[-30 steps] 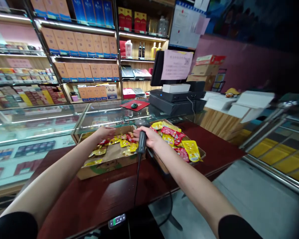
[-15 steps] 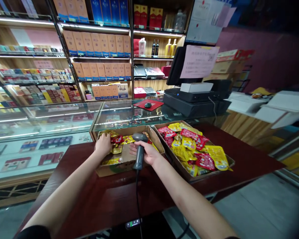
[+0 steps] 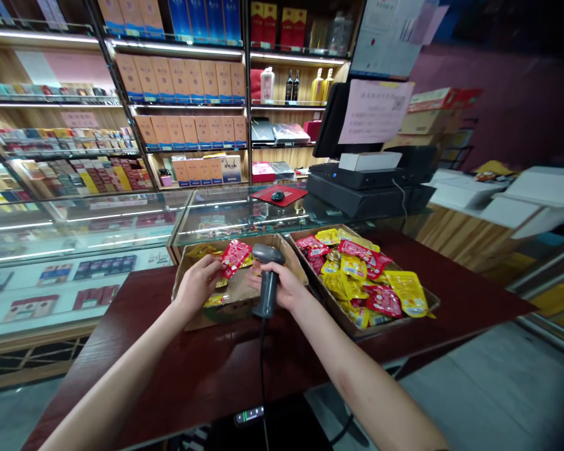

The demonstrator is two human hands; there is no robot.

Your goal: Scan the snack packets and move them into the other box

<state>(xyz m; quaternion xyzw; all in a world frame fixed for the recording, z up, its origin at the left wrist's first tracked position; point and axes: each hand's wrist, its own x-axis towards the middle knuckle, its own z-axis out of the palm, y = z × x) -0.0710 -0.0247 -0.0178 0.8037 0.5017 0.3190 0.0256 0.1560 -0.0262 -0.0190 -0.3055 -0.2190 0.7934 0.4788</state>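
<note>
My left hand (image 3: 198, 283) pinches a red snack packet (image 3: 236, 257) by its edge, lifted above the left cardboard box (image 3: 207, 321). Several yellow packets (image 3: 215, 300) lie inside that box, part of them hidden by my hands. My right hand (image 3: 282, 287) is closed around the handle of a grey barcode scanner (image 3: 267, 282), whose head points left toward the red packet. A black cable (image 3: 262, 357) runs down from the scanner's grip. On the right, a second cardboard box (image 3: 345, 319) is heaped with red and yellow packets (image 3: 355, 266).
Both boxes stand on a dark red table (image 3: 192, 376) against a glass display counter (image 3: 216, 216). A mouse (image 3: 277, 196) on a red pad (image 3: 291, 193) and a black monitor (image 3: 331, 122) with cash register are behind. Stocked shelves (image 3: 178, 106) line the wall.
My left hand has come up out of the left box, now with a red packet in its fingers. The scanner in my right hand has shifted slightly right.
</note>
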